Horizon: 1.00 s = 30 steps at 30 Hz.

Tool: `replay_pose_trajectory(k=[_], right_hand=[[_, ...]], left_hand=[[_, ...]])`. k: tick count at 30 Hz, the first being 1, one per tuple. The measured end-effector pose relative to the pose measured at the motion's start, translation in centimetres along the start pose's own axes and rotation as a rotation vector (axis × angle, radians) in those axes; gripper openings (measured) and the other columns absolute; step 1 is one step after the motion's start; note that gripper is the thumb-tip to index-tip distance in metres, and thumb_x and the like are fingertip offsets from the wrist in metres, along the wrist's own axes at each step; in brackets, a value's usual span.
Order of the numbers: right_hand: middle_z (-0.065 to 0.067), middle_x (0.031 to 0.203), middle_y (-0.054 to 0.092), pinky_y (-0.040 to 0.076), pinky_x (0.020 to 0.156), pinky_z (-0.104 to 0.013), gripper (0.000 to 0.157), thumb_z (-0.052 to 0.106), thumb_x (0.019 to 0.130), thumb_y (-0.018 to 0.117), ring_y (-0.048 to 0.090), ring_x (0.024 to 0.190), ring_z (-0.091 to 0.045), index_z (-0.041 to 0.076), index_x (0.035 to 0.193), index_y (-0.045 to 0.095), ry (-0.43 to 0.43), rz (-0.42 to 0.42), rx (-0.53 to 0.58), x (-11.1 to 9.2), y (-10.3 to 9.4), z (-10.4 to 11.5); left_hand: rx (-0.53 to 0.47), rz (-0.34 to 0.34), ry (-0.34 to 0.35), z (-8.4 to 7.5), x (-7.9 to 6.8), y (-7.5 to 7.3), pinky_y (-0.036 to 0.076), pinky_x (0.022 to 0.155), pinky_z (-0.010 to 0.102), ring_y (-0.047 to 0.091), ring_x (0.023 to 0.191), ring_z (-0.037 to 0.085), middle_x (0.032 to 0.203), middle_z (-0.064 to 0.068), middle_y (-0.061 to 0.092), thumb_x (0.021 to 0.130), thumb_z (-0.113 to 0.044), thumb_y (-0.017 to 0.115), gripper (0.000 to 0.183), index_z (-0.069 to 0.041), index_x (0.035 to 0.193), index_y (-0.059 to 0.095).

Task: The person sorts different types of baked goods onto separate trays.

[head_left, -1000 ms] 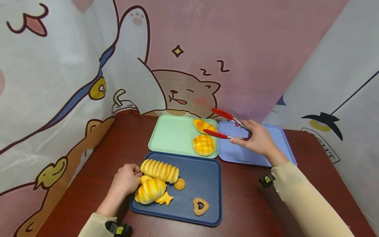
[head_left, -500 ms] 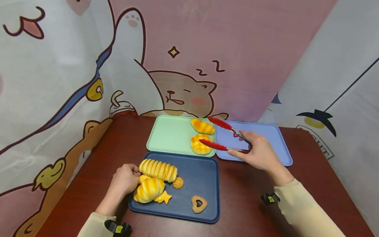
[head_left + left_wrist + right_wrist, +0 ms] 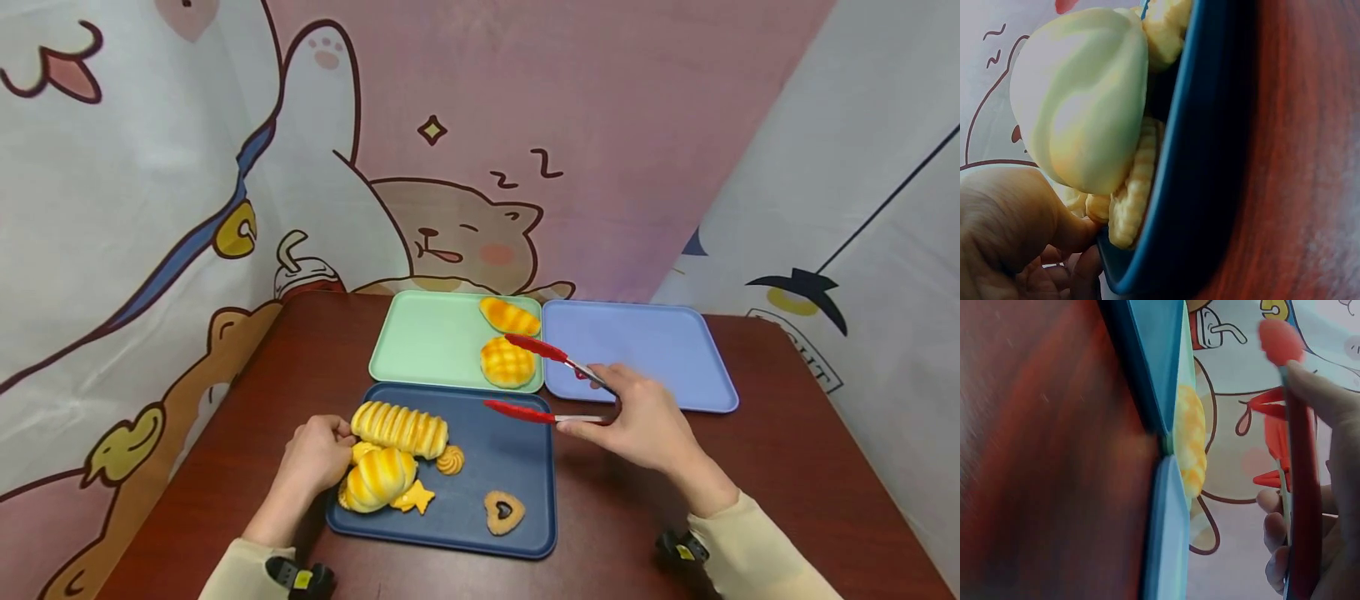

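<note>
My left hand (image 3: 318, 454) pinches the left rim of a dark blue tray (image 3: 457, 521), thumb at the corner in the left wrist view. Beside its fingers lie a long ridged bread (image 3: 400, 430) and a plump striped bread roll (image 3: 381, 479), partly covering smaller pieces. A swirl cookie (image 3: 450, 460), a star-shaped cookie (image 3: 422, 498) and a heart cookie (image 3: 492, 510) also lie there. My right hand (image 3: 648, 421) grips red-tipped tongs (image 3: 522, 411); their tips are spread with nothing between them, overlapping the tray's far right corner and a round bread (image 3: 501, 367).
Behind the dark tray, a mint green tray (image 3: 427, 333) holds the round bread and an oval bread (image 3: 516, 318). A periwinkle tray (image 3: 637, 342) adjoins it on the right. All three stand on a reddish-brown table (image 3: 622, 517) against a cartoon-printed cloth (image 3: 622, 125).
My right hand has drawn the tongs back toward me, from over the far trays to the dark tray's far right corner. The tongs' tips have spread wider. The left hand keeps its place.
</note>
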State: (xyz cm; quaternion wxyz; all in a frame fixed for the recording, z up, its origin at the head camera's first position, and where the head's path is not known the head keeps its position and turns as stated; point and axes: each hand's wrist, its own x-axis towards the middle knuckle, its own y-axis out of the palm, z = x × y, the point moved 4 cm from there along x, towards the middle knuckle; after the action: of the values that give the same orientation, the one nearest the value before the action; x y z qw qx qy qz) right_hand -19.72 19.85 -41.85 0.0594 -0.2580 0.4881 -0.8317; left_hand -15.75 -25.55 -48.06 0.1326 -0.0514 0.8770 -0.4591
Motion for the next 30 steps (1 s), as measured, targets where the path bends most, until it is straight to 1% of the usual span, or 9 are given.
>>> replay_pose_trajectory(k=[2,6,9,12,14,18,21,23,30], right_hand=[[-0.003,0.113,0.072,0.054,0.065,-0.038,0.097,0.081,0.073,0.078,0.063,0.082,-0.021,0.008,0.136,0.07,0.011,0.02,-0.006,-0.5,0.6,0.3],[-0.005,0.116,0.073,0.058,0.071,-0.041,0.102,0.086,0.073,0.073,0.067,0.087,-0.022,0.007,0.138,0.069,0.047,0.076,-0.006,-1.5,1.9,1.1],[-0.004,0.116,0.073,0.059,0.072,-0.041,0.1,0.087,0.074,0.071,0.067,0.087,-0.02,0.011,0.138,0.069,0.058,0.113,0.011,-1.9,2.7,1.9],[0.0,0.113,0.073,0.058,0.073,-0.039,0.095,0.086,0.073,0.072,0.066,0.086,-0.016,0.016,0.137,0.07,0.055,0.135,0.039,-2.1,3.3,2.8],[0.002,0.111,0.073,0.057,0.072,-0.036,0.093,0.086,0.073,0.073,0.066,0.084,-0.013,0.018,0.136,0.071,0.045,0.147,0.049,-2.2,3.8,3.3],[0.006,0.104,0.071,0.052,0.064,-0.029,0.091,0.086,0.072,0.074,0.061,0.076,-0.007,0.019,0.134,0.072,0.034,0.189,0.05,-2.3,4.9,4.3],[0.008,0.101,0.069,0.05,0.063,-0.027,0.091,0.088,0.072,0.071,0.06,0.076,-0.005,0.018,0.132,0.073,0.029,0.216,0.046,-2.2,5.7,5.0],[0.009,0.103,0.069,0.05,0.064,-0.027,0.092,0.089,0.072,0.069,0.06,0.078,-0.004,0.019,0.131,0.073,0.02,0.224,0.038,-2.1,6.1,5.5],[0.011,0.095,0.067,0.044,0.057,-0.026,0.087,0.087,0.075,0.07,0.053,0.069,-0.003,0.017,0.127,0.074,-0.024,0.244,0.018,-1.7,7.1,6.4]], left_hand=[[-0.001,-0.001,-0.001,0.0,0.0,0.1,0.048,0.064,0.041,0.057,0.073,0.029,0.083,0.009,0.063,0.095,-0.013,0.071,0.008,-0.005,0.095,0.071],[0.008,-0.011,0.01,0.0,-0.1,0.0,0.048,0.065,0.042,0.058,0.073,0.03,0.082,0.008,0.063,0.095,-0.014,0.071,0.008,-0.007,0.093,0.071],[0.02,-0.017,0.013,0.0,-0.1,-0.1,0.048,0.066,0.043,0.058,0.074,0.03,0.082,0.008,0.064,0.095,-0.015,0.071,0.008,-0.007,0.092,0.071],[0.026,-0.012,0.011,-0.1,-0.1,-0.1,0.048,0.067,0.045,0.058,0.075,0.031,0.082,0.008,0.064,0.095,-0.015,0.071,0.008,-0.007,0.093,0.071],[0.029,-0.01,0.011,-0.1,-0.1,-0.1,0.049,0.068,0.046,0.059,0.076,0.031,0.083,0.008,0.064,0.095,-0.015,0.071,0.009,-0.007,0.093,0.071],[0.028,-0.009,0.011,-0.1,-0.1,-0.1,0.049,0.068,0.047,0.059,0.076,0.031,0.084,0.008,0.065,0.095,-0.016,0.071,0.009,-0.006,0.094,0.072],[0.027,-0.011,0.011,-0.1,-0.1,-0.1,0.049,0.068,0.046,0.059,0.076,0.031,0.084,0.009,0.065,0.096,-0.016,0.071,0.01,-0.006,0.095,0.072],[0.026,-0.012,0.011,-0.1,-0.1,-0.1,0.049,0.068,0.046,0.059,0.076,0.031,0.084,0.009,0.065,0.095,-0.016,0.071,0.01,-0.006,0.095,0.072],[0.024,-0.012,0.012,-0.1,-0.2,-0.2,0.048,0.067,0.045,0.059,0.076,0.031,0.085,0.009,0.065,0.095,-0.016,0.071,0.01,-0.005,0.095,0.072]])
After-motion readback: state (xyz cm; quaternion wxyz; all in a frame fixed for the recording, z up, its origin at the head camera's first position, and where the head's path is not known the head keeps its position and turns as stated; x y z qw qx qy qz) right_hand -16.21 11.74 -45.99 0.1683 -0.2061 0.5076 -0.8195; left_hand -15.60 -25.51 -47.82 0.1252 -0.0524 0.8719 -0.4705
